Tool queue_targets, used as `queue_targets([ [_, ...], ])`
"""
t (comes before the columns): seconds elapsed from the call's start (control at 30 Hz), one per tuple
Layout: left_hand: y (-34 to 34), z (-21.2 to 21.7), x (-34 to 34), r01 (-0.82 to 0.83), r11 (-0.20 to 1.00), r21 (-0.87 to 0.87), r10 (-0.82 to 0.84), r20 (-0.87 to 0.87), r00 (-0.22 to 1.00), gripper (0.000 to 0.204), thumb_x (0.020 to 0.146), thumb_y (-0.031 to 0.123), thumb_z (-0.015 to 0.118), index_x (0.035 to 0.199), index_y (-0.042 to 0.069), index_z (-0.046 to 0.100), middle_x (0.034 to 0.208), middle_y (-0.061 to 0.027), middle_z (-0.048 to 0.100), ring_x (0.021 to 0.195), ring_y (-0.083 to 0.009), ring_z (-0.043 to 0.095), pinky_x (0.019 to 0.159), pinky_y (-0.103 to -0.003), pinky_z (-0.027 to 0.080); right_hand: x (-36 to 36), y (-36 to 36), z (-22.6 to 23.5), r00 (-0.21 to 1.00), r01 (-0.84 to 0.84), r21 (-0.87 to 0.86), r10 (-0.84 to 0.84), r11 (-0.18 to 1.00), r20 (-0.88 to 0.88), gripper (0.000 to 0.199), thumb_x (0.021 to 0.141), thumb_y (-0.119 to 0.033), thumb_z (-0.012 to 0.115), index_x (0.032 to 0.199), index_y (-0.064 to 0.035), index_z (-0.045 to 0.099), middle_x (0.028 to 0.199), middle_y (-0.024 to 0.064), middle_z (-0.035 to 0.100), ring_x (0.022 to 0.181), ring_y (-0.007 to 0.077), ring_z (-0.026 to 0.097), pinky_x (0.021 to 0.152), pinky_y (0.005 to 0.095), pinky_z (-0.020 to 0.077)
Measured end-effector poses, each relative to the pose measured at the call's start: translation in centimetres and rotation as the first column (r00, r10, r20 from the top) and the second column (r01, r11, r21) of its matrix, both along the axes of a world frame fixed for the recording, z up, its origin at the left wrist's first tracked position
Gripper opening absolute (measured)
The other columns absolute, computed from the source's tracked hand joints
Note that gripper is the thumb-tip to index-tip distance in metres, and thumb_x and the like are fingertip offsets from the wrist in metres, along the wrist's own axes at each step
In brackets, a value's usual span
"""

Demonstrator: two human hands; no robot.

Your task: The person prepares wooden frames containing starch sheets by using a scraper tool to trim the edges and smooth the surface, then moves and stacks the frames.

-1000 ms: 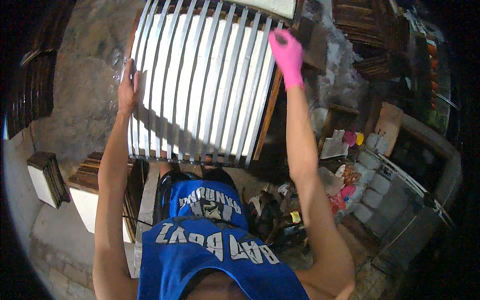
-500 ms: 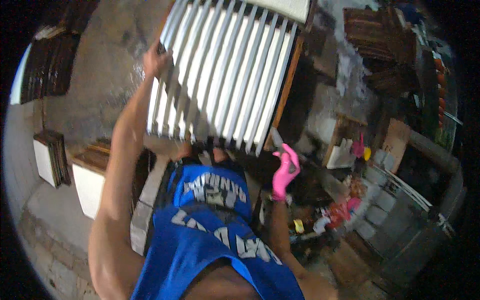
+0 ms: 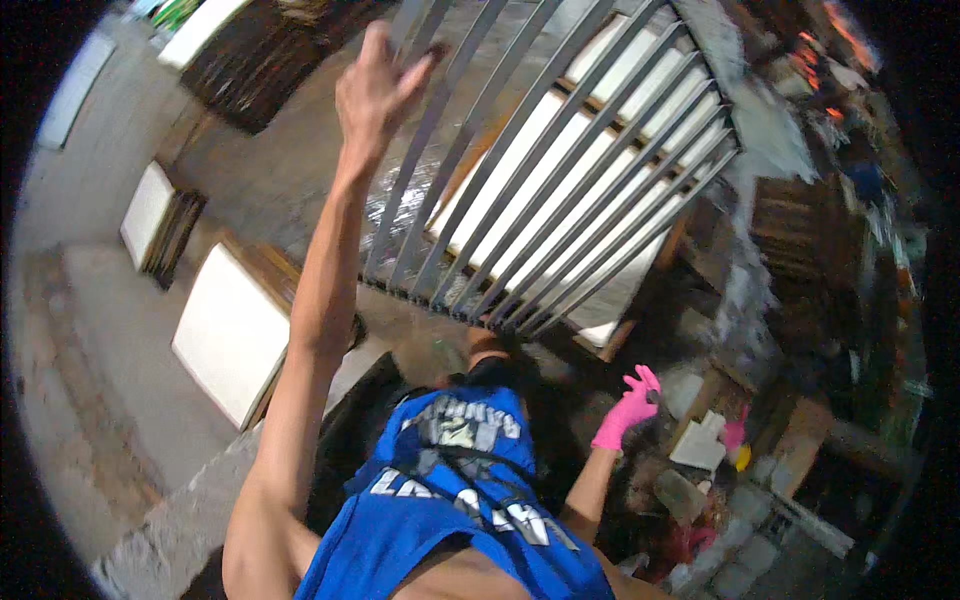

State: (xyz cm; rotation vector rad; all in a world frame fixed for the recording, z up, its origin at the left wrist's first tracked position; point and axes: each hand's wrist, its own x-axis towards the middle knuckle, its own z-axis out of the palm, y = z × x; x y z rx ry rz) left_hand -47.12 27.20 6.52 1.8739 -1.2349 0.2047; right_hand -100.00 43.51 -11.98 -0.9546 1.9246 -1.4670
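Observation:
A grey slatted rack point(image 3: 535, 150) of long parallel bars hangs tilted in front of me. My bare left hand point(image 3: 375, 100) grips its outer bar at the upper left, the thumb stretched along it. Through the gaps shows a white sheet point(image 3: 540, 185) on a wooden frame, with a second white panel beyond it. My right hand point(image 3: 627, 408), in a pink glove, is off to the right, apart from the rack. Its fingers are bent round a small dark thing that I cannot make out.
White panels on wooden frames point(image 3: 235, 335) lean in a stack at left, a smaller stack point(image 3: 160, 220) behind them. Dark stacked frames point(image 3: 265, 70) stand at the far left, others point(image 3: 800, 230) at right. Broken white pieces point(image 3: 700, 442) and clutter lie near my right hand.
The slatted rack has come up off the white sheet and tilted, with my left hand still on it. My right hand has drawn away from the rack's near corner. The view has shifted.

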Motion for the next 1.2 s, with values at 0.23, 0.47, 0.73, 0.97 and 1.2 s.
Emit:
queue_targets([
  [0.23, 8.8, 16.2, 15.3, 0.167, 0.919, -0.357, -0.231, -0.143, 0.962, 0.052, 0.083, 0.049, 0.067, 0.121, 0.013, 0.058, 0.108, -0.0127, 0.063, 0.097, -0.0221, 0.063, 0.084, -0.038, 0.048, 1.1, 8.3, -8.9, 0.982, -0.167, 0.316, 0.13, 0.934, 0.136, 0.016, 0.083, -0.003, 0.054, 0.091, 0.0011, 0.067, 0.084, 0.0107, 0.069, 0.059, 0.0164, 0.061, 0.055, 0.0278, 0.0492],
  [0.47, 15.1, 21.9, 23.5, -0.552, 0.782, -0.288, 0.62, 0.444, 0.647, 0.063, 0.066, 0.071, 0.072, 0.082, 0.011, 0.066, 0.076, -0.0082, 0.067, 0.073, -0.0288, 0.066, 0.067, -0.041, 0.05, 3.4, 9.7, -19.5, 0.806, -0.459, 0.791, 0.563, 0.405, 0.18, 0.015, 0.082, -0.009, 0.057, 0.088, -0.0008, 0.068, 0.082, 0.012, 0.069, 0.058, 0.0188, 0.062, 0.054, 0.0329, 0.0495],
  [0.73, 17.6, 15.7, 34.9, -0.717, 0.645, -0.263, 0.748, 0.407, 0.524, 0.058, 0.065, 0.065, 0.077, 0.071, 0.011, 0.057, 0.06, -0.0017, 0.055, 0.055, -0.0201, 0.052, 0.056, -0.034, 0.043, 7.9, 3.2, -26.1, 0.661, -0.527, 0.848, 0.653, 0.053, 0.371, 0.016, 0.082, -0.014, 0.058, 0.086, -0.0015, 0.069, 0.085, 0.0143, 0.069, 0.062, 0.0221, 0.063, 0.058, 0.0373, 0.0512],
  [0.97, 11.3, 3.9, 48.2, -0.794, 0.599, -0.105, 0.781, 0.294, 0.55, 0.051, 0.064, 0.052, 0.083, 0.073, 0.011, 0.054, 0.056, -0.0027, 0.052, 0.051, -0.0203, 0.047, 0.052, -0.038, 0.04, 19.0, -1.7, -25.0, -0.192, -0.334, 0.917, 0.968, -0.219, 0.161, 0.033, 0.073, -0.031, 0.067, 0.083, 0.0006, 0.067, 0.08, 0.0223, 0.067, 0.072, 0.0376, 0.065, 0.064, 0.048, 0.0486],
  [1.2, 1.0, -10.5, 57.8, -0.521, 0.701, 0.487, 0.59, 0.015, 0.807, 0.027, 0.064, 0.027, 0.075, 0.081, 0.01, 0.061, 0.077, -0.0125, 0.066, 0.073, -0.0346, 0.064, 0.066, -0.045, 0.048, 39.1, -3.4, -23.1, 0.569, -0.479, 0.874, 0.785, 0.076, 0.244, 0.03, 0.073, -0.03, 0.066, 0.082, -0.0009, 0.067, 0.077, 0.0193, 0.067, 0.069, 0.0337, 0.065, 0.062, 0.0452, 0.049],
])
